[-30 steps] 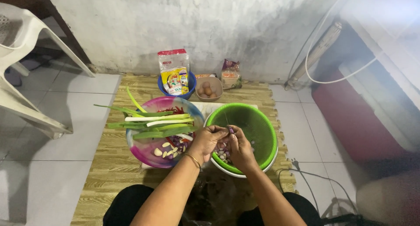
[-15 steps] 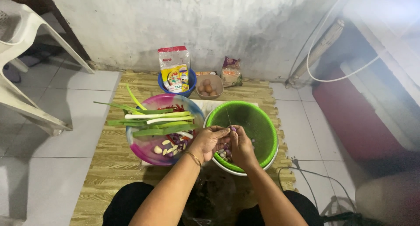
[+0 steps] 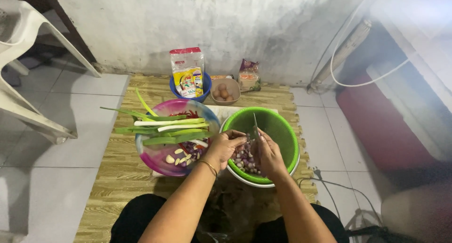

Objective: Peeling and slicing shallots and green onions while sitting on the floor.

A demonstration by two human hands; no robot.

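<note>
Both hands meet over the near side of a green bowl (image 3: 280, 128) that holds small purple shallots (image 3: 244, 159). My right hand (image 3: 268, 153) grips a knife (image 3: 254, 125) whose blade points up and away. My left hand (image 3: 225, 147) pinches a small shallot against the blade; the shallot itself is mostly hidden by the fingers. A gold bracelet circles my left wrist. To the left sits a pink-purple bowl (image 3: 155, 159) with long green leeks (image 3: 165, 127) laid across it, garlic cloves (image 3: 178, 156) and red chillies (image 3: 187, 114) inside.
A blue bowl with a flour packet (image 3: 188, 77), a small bowl of eggs (image 3: 224, 92) and a snack bag (image 3: 248, 75) stand by the wall. A wood-pattern mat (image 3: 123, 173) lies under everything. A white plastic chair (image 3: 27, 59) is at left; a power cable (image 3: 329, 186) trails at right.
The hands have stayed over the green bowl, with only small finger movements around the shallot. The view has shifted slightly.
</note>
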